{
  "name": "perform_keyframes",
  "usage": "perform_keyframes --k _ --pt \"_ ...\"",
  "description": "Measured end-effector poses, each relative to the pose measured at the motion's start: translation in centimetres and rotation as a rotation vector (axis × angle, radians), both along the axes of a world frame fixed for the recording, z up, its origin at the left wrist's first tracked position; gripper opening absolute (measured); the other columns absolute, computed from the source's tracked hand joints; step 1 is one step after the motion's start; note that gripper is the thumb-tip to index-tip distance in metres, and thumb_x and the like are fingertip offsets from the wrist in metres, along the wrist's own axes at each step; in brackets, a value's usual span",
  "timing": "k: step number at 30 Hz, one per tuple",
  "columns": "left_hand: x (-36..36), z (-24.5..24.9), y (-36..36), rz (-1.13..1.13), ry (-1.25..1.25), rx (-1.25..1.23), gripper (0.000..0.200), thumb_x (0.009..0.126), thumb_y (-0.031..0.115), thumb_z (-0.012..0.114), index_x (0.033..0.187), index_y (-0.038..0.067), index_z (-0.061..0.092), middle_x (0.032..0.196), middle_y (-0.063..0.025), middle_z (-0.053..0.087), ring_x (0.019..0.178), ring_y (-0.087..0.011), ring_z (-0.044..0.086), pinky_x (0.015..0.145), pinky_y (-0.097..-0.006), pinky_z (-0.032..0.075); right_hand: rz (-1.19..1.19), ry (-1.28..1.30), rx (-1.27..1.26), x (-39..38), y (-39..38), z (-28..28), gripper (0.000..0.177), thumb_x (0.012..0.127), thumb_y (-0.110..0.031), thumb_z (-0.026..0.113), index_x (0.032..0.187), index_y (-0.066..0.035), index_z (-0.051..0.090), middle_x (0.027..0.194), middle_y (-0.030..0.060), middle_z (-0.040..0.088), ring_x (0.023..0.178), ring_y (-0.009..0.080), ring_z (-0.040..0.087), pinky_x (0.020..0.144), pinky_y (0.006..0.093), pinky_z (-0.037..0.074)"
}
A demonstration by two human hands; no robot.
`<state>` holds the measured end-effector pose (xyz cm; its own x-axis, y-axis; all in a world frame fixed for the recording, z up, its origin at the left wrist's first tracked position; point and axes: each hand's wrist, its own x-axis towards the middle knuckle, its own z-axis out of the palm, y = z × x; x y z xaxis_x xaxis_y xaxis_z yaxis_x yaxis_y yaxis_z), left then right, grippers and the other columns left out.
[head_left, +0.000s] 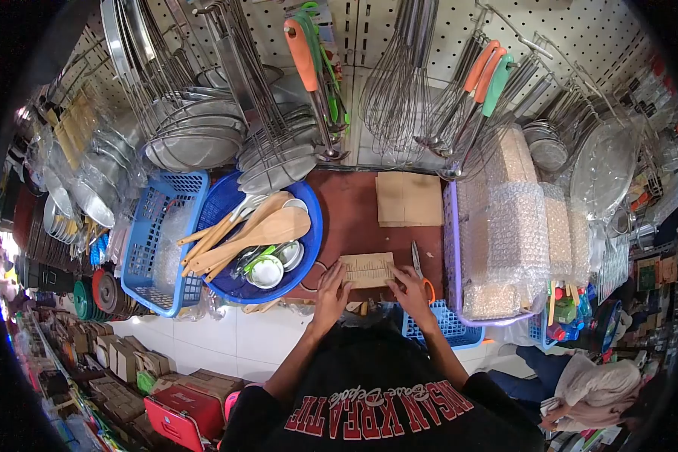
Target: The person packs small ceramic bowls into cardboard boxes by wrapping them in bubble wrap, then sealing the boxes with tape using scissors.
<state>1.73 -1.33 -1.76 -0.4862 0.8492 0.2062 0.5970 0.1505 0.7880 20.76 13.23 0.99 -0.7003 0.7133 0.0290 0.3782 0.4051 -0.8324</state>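
Left grip [334,280] and right grip [407,290] touch rectangular cardboard [368,270].

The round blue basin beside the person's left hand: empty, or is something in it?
Not empty: wooden utensils and white round items lie in the round blue basin.

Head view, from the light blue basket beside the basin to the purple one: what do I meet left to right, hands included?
Light blue basket, dark blue basin, left hand, marked brown cardboard, right hand, purple basket.
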Motion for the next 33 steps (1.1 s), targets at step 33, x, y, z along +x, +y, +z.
perform_keyframes --k 33 --pt "2.3 8.6 -4.6 0.113 -0.712 0.174 0.021 0.093 0.004 0.068 0.11 -0.003 0.059 0.088 -0.0084 0.068 0.082 -0.014 0.064 0.073 -0.0274 0.051 -0.14 -0.033 0.489 -1.8 -2.4 6.0 0.047 0.088 -0.011 0.072 0.133 -0.004 0.06 0.128 0.0181 0.058 0.109 0.0355 0.061 0.096 0.0426 0.049"
